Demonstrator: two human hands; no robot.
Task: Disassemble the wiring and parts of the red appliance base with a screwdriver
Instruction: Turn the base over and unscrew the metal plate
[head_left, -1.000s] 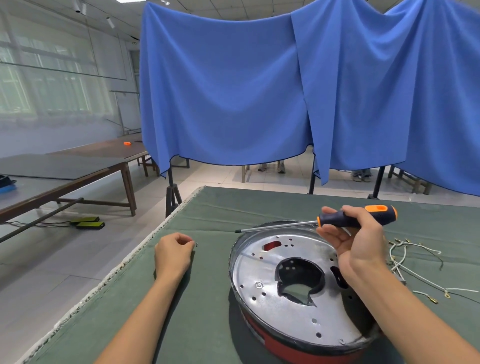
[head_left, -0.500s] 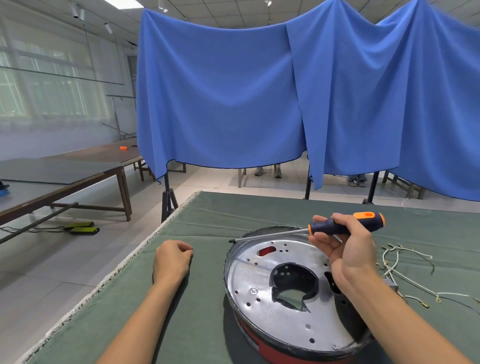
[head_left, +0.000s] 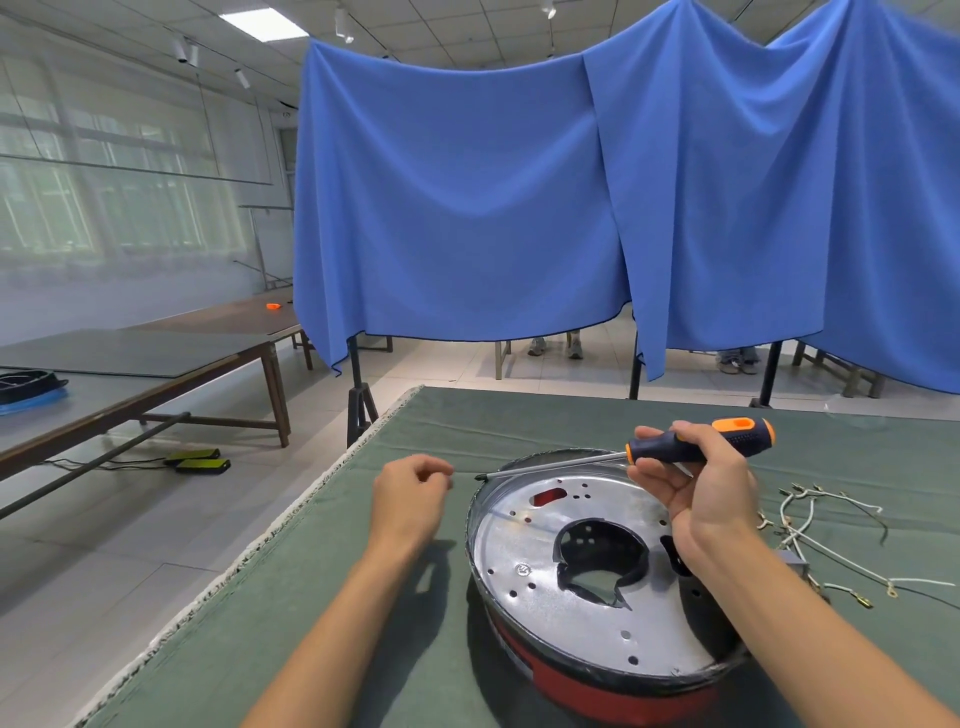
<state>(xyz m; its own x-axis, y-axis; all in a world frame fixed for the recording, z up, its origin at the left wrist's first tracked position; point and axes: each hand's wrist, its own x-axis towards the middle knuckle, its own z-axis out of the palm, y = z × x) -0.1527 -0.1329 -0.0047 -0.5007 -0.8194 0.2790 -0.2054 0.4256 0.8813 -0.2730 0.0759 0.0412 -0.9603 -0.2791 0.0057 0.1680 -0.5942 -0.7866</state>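
Observation:
The red appliance base (head_left: 597, 680) lies on the green cloth table (head_left: 322, 613), its silver metal plate (head_left: 524, 540) facing up with a large ragged hole in the middle. One screw (head_left: 522, 570) sits in the plate near the hole. My right hand (head_left: 711, 499) hovers over the far right rim and grips the black-and-orange screwdriver (head_left: 737, 436) level, with the shaft pointing left across the rim. My left hand (head_left: 410, 499) hangs just left of the base, slightly above the cloth, with its fingers loosely curled and nothing visible in them.
Loose white wires with metal terminals (head_left: 810, 519) lie on the cloth to the right of the base. The table's frayed left edge (head_left: 244, 561) runs diagonally beside my left arm. Blue curtains (head_left: 467, 208) hang beyond the table, and a long brown table (head_left: 156, 358) stands far left.
My left hand has lifted off the cloth and its fist has loosened. My right hand still holds the screwdriver level over the rim. The camera has tilted upward a little.

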